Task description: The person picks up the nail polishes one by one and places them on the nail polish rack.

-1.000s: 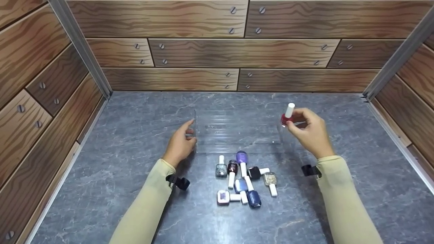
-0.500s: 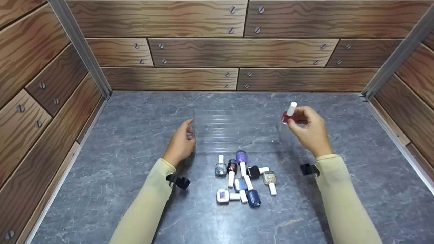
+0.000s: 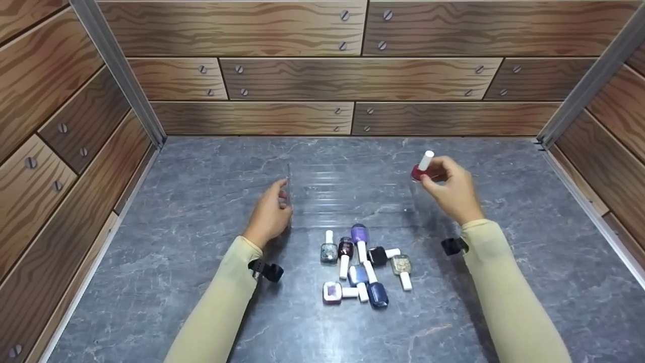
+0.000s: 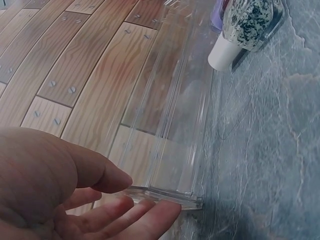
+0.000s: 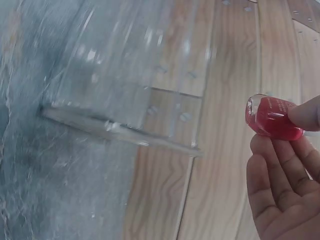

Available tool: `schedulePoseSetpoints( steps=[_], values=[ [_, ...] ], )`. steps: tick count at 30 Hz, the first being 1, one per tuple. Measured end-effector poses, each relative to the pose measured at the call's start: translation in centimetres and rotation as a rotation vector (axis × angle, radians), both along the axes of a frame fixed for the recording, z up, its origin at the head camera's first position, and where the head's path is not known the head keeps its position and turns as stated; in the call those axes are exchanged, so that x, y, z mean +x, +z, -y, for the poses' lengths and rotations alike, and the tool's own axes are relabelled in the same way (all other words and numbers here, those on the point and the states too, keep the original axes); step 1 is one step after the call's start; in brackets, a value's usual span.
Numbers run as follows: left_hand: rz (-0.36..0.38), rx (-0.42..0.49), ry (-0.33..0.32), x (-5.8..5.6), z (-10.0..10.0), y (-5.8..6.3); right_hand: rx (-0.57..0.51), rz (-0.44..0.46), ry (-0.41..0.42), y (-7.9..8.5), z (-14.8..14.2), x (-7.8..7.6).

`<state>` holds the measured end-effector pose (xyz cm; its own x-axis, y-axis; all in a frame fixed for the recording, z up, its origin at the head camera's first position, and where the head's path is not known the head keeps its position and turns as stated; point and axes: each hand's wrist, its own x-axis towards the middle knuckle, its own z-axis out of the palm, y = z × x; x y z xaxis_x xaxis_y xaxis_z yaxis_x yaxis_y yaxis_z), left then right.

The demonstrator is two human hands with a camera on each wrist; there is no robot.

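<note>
My right hand pinches a red nail polish bottle between thumb and fingers, its white cap pointing up. It is held above the right end of a clear plastic stepped rack. In the right wrist view the red nail polish is apart from the rack's blurred end panel. My left hand is at the rack's left end. In the left wrist view its thumb and fairly straight fingers touch the clear end panel.
Several nail polish bottles lie in front of the rack, including a purple one, a dark blue one, a gold glitter one and a silver glitter one. Wood-patterned walls enclose the grey marbled table.
My right hand has moved slightly to the left with the red nail polish, after a small lift. The left hand stays at the rack's end. The lying bottles have not moved.
</note>
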<state>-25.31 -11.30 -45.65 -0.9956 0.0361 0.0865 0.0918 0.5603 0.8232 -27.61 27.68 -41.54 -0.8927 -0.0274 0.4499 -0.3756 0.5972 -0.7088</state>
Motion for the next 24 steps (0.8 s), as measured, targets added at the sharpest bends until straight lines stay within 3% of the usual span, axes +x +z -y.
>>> schedulePoseSetpoints(
  steps=[10,15,24],
  values=[
    [-0.02,-0.011,-0.023,0.0,-0.2,-0.1,0.118,0.065,0.028,0.1,-0.5,-2.6],
    [-0.026,0.006,-0.027,-0.1,-0.2,-0.2,0.148,0.054,0.018,0.1,-0.4,-3.3],
    [-0.017,-0.005,-0.015,0.0,0.1,-0.2,0.237,0.14,0.052,-0.4,0.1,-4.3]
  ],
)
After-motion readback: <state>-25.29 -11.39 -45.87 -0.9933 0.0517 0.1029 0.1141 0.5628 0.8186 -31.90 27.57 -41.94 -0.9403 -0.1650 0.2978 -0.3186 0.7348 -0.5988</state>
